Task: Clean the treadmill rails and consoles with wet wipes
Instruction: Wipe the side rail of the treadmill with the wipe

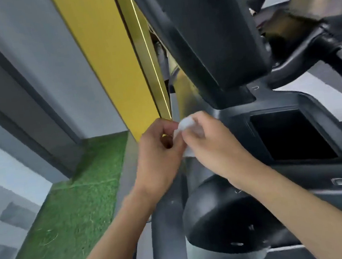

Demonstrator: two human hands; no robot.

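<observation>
at the treadmill's left side: two hands, one wipe

nearest the camera, a rounded black rail end (217,221) sits under the forearms, with green turf (76,196) to its left. above it, the left hand (159,150) and right hand (209,146) both pinch a crumpled white wet wipe (184,125), held between them just beside the console (237,120). beyond rises a yellow wall panel (109,61).

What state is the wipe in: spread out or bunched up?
Bunched up: the wipe shows as a small white wad pinched between the left hand and right hand, not laid flat.
</observation>
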